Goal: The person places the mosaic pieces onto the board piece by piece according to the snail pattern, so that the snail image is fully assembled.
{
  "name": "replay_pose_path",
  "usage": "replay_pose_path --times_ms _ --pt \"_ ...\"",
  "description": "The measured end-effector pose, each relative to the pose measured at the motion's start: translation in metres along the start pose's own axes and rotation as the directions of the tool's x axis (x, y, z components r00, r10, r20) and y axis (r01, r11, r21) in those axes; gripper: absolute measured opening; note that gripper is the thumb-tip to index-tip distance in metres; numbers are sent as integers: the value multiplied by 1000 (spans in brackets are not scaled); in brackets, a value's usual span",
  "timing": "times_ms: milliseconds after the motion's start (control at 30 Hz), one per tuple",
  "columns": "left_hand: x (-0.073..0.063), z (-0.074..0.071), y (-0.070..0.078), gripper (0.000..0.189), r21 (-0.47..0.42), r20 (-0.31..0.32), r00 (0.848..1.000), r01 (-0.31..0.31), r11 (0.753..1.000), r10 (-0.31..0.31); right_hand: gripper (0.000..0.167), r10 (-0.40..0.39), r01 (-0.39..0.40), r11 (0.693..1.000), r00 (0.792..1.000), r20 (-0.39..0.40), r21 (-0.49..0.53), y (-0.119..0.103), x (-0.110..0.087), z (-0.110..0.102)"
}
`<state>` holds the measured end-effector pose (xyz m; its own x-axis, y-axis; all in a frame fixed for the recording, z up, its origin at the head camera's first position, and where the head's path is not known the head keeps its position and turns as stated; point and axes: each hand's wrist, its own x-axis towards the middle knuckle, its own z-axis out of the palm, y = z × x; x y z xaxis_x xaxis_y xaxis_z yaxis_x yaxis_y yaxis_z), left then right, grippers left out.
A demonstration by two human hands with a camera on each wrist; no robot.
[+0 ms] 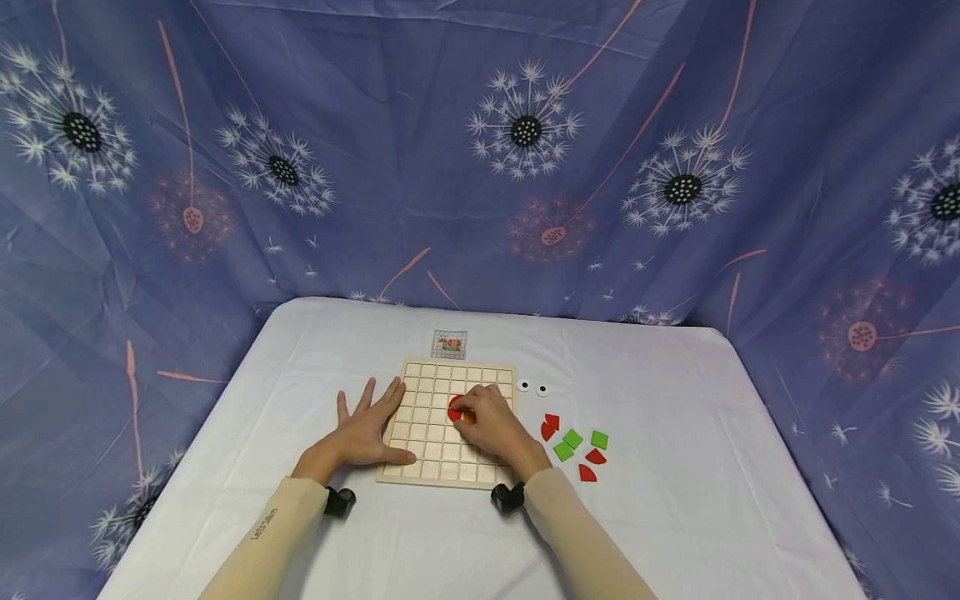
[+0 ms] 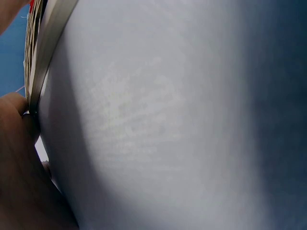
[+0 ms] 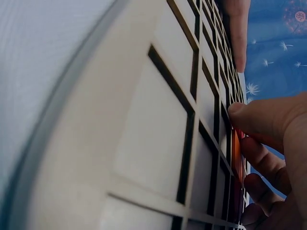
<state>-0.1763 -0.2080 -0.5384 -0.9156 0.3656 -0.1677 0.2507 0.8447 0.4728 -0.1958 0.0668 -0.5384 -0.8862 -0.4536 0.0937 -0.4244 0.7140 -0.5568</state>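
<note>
A pale wooden grid board [image 1: 420,432] lies on the white table. My left hand [image 1: 367,435] is spread at the board's left side, its thumb over the near-left squares and its fingertips by the left edge. Over the middle of the grid, my right hand [image 1: 491,421] has its fingers bent and pinches a small orange piece [image 1: 469,417] at the board's surface; this orange piece [image 3: 235,149] also appears beside the thumb in the right wrist view. Red pieces [image 1: 453,409] sit just left of the fingertips, partly covered by them.
Right of the board lie two white eye discs [image 1: 524,385], several red quarter-round pieces [image 1: 587,473] and green squares [image 1: 573,439]. A small picture card [image 1: 449,344] with a gridded, coloured figure lies beyond the board's far edge. A patterned blue curtain [image 1: 420,167] hangs behind the table.
</note>
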Motion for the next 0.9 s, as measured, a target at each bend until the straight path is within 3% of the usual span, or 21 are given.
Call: replay_pose_path --times_ms 400,900 --pt "1 1 1 133 0 3 1000 2 1000 -2 20 -33 32 999 999 -28 -15 2 -4 -4" --pt "0 0 3 132 10 5 1000 5 1000 -5 45 102 -85 987 986 -129 134 8 -29 -14"
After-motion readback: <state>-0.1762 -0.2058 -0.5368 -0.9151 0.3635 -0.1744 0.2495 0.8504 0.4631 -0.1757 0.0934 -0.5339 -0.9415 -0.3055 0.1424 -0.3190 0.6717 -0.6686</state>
